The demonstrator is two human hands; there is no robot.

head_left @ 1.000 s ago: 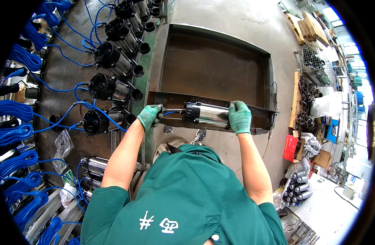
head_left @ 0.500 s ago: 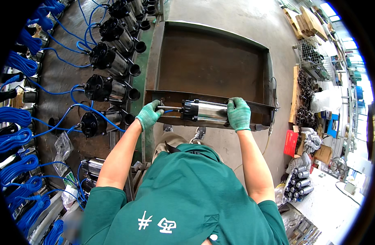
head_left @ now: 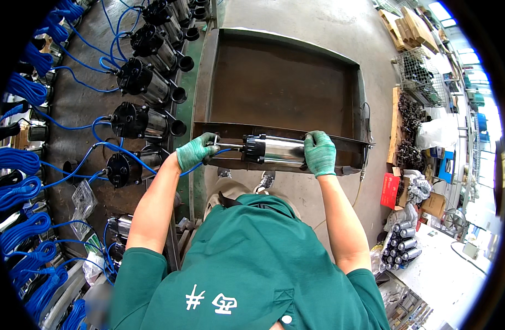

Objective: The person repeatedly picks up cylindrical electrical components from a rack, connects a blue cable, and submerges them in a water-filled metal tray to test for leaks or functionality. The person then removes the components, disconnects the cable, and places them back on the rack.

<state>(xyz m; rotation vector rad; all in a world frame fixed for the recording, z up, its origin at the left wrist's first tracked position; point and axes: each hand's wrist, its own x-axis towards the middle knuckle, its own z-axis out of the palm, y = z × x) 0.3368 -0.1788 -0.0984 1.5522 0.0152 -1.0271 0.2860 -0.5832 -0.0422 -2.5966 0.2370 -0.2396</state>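
Observation:
A submersible pump [head_left: 277, 150] with a shiny steel body and a black left end lies on its side across the near compartment of the metal tray [head_left: 285, 34]. My right hand [head_left: 320, 154], in a green glove, is closed around the pump's right end. From the black end a thin metal rod [head_left: 229, 146] sticks out to the left. My left hand [head_left: 195, 152], gloved alike, grips the rod's outer end, where a small crosspiece shows by the fingertips. A blue cable [head_left: 193, 169] runs from the black end, passing below that hand.
On my left stands a row of similar pumps [head_left: 137, 121] with blue cables, and coiled blue cables [head_left: 21, 159] beyond them. At the right are a wire basket [head_left: 420, 77], a red box [head_left: 390, 190] and several steel cylinders [head_left: 402, 246] on a white table [head_left: 439, 269]. A hose hangs beside the tray.
My left hand has shifted a little to the left, and more blue cable shows below it. My right hand and the pump have hardly moved.

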